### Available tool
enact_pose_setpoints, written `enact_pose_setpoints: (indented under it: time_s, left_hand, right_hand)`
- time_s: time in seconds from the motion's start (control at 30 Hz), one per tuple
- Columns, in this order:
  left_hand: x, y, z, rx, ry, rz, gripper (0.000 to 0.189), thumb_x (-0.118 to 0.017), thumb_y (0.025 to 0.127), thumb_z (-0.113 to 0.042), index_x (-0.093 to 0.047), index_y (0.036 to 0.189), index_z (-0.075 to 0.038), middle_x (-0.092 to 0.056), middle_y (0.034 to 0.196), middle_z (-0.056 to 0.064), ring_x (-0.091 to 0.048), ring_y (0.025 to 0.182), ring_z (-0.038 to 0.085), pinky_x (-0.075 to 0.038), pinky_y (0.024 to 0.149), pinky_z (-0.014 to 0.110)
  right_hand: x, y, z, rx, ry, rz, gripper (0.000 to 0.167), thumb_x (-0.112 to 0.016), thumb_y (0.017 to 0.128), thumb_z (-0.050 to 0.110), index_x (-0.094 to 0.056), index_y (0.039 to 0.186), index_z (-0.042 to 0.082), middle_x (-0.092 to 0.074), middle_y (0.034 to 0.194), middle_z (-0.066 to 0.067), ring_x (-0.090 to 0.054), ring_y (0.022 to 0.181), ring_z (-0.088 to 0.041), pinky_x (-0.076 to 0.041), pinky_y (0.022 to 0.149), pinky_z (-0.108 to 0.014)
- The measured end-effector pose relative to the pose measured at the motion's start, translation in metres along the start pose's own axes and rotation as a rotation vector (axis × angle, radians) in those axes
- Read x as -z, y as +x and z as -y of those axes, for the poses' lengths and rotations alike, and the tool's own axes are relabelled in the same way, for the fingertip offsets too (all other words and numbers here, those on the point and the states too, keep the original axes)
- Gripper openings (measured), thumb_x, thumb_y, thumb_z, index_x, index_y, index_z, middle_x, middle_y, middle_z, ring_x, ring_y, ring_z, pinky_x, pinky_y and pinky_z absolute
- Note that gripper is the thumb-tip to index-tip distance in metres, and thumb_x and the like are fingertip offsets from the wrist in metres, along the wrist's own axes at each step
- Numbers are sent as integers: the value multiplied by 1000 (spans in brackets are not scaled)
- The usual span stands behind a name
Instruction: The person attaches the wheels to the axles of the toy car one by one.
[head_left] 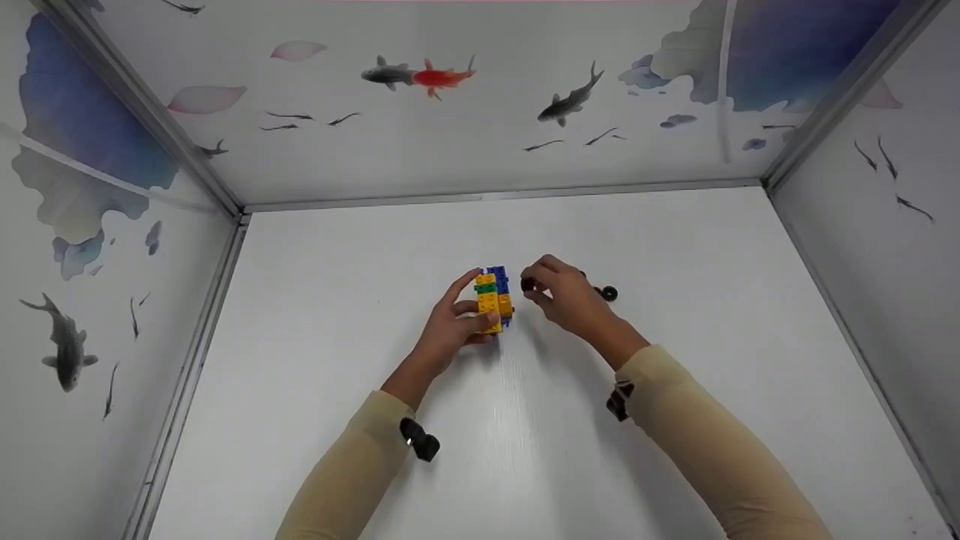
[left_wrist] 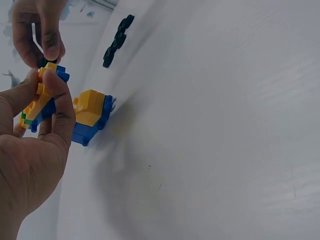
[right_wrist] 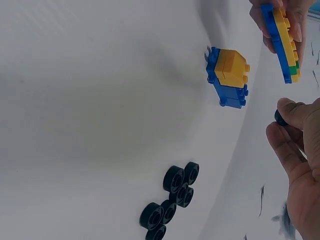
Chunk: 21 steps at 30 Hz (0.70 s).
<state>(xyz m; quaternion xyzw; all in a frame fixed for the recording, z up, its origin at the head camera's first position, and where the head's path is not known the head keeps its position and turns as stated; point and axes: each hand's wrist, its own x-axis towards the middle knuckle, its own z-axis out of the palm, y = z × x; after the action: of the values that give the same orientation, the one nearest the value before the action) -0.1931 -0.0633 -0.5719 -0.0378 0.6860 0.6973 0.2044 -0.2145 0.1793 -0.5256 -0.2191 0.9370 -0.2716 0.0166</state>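
Observation:
My left hand point(head_left: 452, 324) holds a long toy brick assembly point(right_wrist: 286, 47) between thumb and fingers; it has a blue base with yellow and green bricks on top. To its right, my right hand point(head_left: 568, 294) pinches a small black toy wheel point(right_wrist: 280, 118) between thumb and fingertips. The right wrist view shows a gap between that wheel and the held bricks. Beneath the left hand, a second brick assembly point(right_wrist: 231, 70), a yellow block on a blue base, stands on the table. In the head view the held bricks partly hide it.
Several black toy wheels point(right_wrist: 173, 178) lie grouped on the white table point(head_left: 337, 420), partly behind the right hand in the head view. Upright panels point(head_left: 480, 142) printed with fish and petals enclose the table at the back and both sides.

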Motion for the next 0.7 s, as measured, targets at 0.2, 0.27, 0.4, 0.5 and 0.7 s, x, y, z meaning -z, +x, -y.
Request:
enact_pose_setpoints:
  time_s: [0.2,0.27,0.4,0.5,0.7]
  left_hand:
    - [-2,0,0,-13,-21,23,87,-85,99,-15,-40,167,-45,-69,139,17,-78,110,30,-69,89,35]
    - [-3,-1,1,-18,-30,31,87,-85,99,-15,-39,168,-41,-69,139,17,-78,109,30,-69,87,35]
    - [-6,-3,1,-30,-28,45,86,-85,99,-18,-36,168,-36,-71,138,15,-77,109,29,-68,87,35]
    - [-9,-4,0,-41,-19,54,86,-85,99,-20,-36,168,-34,-71,137,15,-77,109,29,-68,88,35]
    - [-11,-8,-3,-46,-2,55,90,-84,100,-20,-34,174,-32,-70,140,15,-77,112,29,-68,91,34]
  right_hand:
    - [-3,4,6,-22,68,-23,29,-76,104,8,-73,134,7,-70,130,-13,-76,116,-29,-64,107,-43]
    - [-4,5,8,-23,86,-26,30,-77,104,7,-74,133,7,-71,130,-13,-76,117,-29,-64,107,-42]
    - [-5,6,11,-15,98,-22,29,-76,104,7,-74,133,7,-71,130,-13,-76,118,-29,-64,107,-42]
    - [-6,7,13,5,100,-19,29,-76,104,6,-74,132,6,-71,129,-14,-77,118,-29,-64,106,-41]
    - [-7,7,12,36,111,-27,28,-77,103,5,-75,131,5,-71,127,-14,-77,116,-29,-65,104,-41]
